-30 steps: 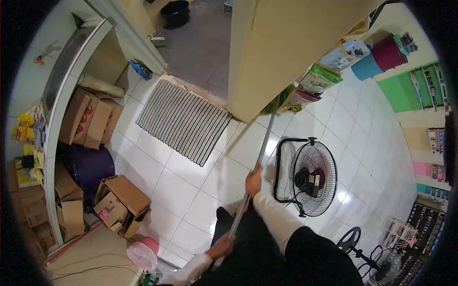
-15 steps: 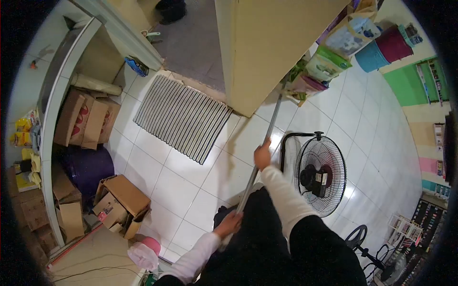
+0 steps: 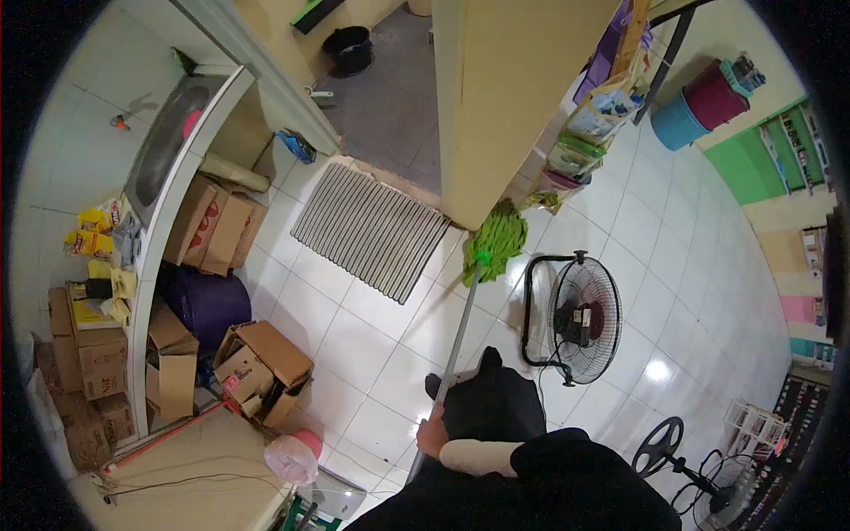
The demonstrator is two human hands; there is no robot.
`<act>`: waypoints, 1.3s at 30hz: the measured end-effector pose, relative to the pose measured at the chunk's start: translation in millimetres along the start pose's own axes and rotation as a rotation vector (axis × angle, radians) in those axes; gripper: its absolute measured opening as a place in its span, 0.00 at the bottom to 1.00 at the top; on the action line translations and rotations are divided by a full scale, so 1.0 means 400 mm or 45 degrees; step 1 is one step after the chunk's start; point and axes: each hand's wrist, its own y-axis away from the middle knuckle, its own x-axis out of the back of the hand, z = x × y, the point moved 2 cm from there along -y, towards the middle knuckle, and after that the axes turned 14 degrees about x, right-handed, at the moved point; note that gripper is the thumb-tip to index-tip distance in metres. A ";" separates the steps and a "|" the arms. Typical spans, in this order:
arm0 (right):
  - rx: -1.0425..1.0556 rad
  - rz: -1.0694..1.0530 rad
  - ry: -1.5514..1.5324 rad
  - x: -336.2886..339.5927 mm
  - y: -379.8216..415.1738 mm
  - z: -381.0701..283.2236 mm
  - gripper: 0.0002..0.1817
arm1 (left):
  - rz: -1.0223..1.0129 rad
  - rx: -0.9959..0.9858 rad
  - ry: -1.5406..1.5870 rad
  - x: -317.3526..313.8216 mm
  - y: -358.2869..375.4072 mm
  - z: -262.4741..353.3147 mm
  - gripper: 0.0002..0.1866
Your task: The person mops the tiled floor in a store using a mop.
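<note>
A long grey mop pole (image 3: 462,329) runs from the bottom centre up to a green mop head (image 3: 498,241), which lies spread on the white tiles beside the corner of the beige wall. My right hand (image 3: 432,435) is closed around the pole near my lap. My left hand is out of view, and the pole's lower end is lost against my dark clothes. To the right of the mop head stands a black floor fan (image 3: 584,323). A striped mat (image 3: 370,232) lies left of the mop, in front of the doorway.
Open cardboard boxes (image 3: 266,358) and a purple tub (image 3: 208,296) stand at the left under a counter (image 3: 168,208). Bags (image 3: 580,155) hang along the wall edge. Blue and maroon buckets (image 3: 680,126) are at the upper right, a second fan base (image 3: 658,447) at the lower right.
The mop head has come into view from behind the wall corner and bags. My right hand has moved down and back towards my body along with the pole; my left hand has left the view.
</note>
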 end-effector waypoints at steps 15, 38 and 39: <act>0.002 0.362 0.055 0.465 -0.825 0.082 0.31 | -0.334 -0.276 -0.212 -0.433 -0.226 0.678 0.16; -0.554 -0.577 -0.541 -0.001 -0.043 -0.189 0.22 | -0.127 -0.273 -0.294 -0.015 0.647 0.239 0.26; -0.560 -0.540 -0.554 -0.007 -0.028 -0.222 0.23 | -0.242 -0.355 -0.177 -0.009 0.669 0.240 0.30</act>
